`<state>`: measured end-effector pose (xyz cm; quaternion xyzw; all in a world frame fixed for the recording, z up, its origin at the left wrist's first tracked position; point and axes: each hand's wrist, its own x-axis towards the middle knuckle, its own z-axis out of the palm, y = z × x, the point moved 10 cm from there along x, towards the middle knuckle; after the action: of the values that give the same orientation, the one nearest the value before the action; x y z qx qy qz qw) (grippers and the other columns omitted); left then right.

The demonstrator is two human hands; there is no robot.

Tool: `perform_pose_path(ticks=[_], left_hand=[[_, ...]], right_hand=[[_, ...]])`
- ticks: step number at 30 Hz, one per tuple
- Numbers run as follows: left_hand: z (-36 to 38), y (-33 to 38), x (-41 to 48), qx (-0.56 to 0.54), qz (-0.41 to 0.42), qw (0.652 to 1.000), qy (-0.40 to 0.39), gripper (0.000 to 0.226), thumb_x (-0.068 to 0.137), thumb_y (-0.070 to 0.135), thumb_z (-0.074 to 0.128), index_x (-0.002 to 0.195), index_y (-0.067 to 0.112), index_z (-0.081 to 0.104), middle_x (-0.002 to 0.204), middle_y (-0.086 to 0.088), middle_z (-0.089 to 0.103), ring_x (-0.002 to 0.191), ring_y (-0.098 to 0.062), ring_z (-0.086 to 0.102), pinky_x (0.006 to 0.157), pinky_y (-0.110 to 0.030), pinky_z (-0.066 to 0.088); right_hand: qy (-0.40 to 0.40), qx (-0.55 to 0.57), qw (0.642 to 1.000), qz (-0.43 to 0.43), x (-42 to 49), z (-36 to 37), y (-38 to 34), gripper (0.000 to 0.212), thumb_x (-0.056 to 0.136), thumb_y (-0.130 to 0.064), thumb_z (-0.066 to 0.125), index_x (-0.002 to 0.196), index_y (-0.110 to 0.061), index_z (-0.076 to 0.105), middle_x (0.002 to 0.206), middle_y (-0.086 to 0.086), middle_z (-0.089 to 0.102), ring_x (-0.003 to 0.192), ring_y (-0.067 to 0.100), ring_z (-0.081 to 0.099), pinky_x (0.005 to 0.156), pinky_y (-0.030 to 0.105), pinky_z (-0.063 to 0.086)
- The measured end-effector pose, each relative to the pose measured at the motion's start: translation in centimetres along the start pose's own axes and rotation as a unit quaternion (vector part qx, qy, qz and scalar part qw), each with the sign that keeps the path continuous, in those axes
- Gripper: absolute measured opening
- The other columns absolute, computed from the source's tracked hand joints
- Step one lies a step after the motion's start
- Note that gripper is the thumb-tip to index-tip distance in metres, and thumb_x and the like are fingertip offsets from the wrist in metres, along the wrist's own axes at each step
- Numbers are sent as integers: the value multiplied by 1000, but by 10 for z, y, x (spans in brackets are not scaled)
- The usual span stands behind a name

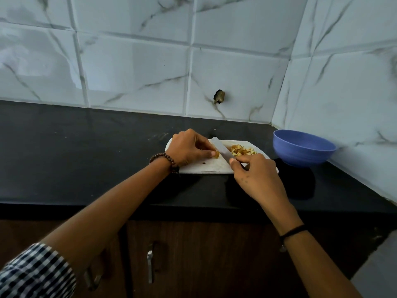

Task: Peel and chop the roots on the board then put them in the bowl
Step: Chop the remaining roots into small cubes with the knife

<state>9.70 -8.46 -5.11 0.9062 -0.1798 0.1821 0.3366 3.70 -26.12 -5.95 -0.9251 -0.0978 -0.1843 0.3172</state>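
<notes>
On the white chopping board we pinch a small root piece with our left hand, beside the knife our right hand grips; chopped pieces lie near the blue bowl.

At your counter, the board lies straight ahead, in front of the back wall. The bowl stands on the counter at the board's 3 o'clock, just beside it, in the corner where two walls meet. On the board, the chopped pieces are piled toward 1 o'clock. The root piece lies near the centre, pinched by your left hand, which reaches in from 8 o'clock. The knife crosses the board between root piece and pile, gripped by your right hand at 5 o'clock. A cabinet handle sits below the counter's front edge.
</notes>
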Motion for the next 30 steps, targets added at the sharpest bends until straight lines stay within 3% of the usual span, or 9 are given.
perform_pose_path(ticks=[7, 18, 25, 30], left_hand=[[-1, -3, 2, -9, -8, 1000, 12, 16, 74, 48, 76, 85, 37, 78, 81, 20, 73, 86, 0, 66, 99, -43, 45], [-4, -2, -1, 10, -11, 1000, 27, 8, 76, 42, 75, 83, 37, 77, 79, 18, 74, 86, -1, 66, 102, -44, 43], [-3, -4, -4, -4, -18, 1000, 23, 9, 77, 42, 74, 83, 37, 78, 78, 13, 74, 83, -4, 67, 92, -41, 51], [-1, -2, -1, 32, -21, 999, 17, 15, 82, 41, 70, 91, 31, 75, 84, 13, 72, 86, -5, 64, 96, -42, 48]], right_hand=[[-4, -19, 1000, -5, 4, 5, -5, 38, 98, -45, 51, 129, -26, 64, 103, 2, 65, 74, 6, 56, 63, 26, 45], [-39, -73, 996, 14, 9, 13, -16, 30, 99, -38, 53, 104, -14, 71, 76, 1, 56, 70, 16, 57, 60, 30, 41], [-64, -150, 987, 3, -7, 13, -21, 30, 100, -41, 49, 106, -16, 66, 91, 4, 58, 78, 16, 58, 61, 31, 44], [-59, -55, 997, 17, -16, 0, -12, 31, 100, -40, 51, 120, -24, 68, 92, -1, 60, 71, 8, 57, 55, 24, 43]])
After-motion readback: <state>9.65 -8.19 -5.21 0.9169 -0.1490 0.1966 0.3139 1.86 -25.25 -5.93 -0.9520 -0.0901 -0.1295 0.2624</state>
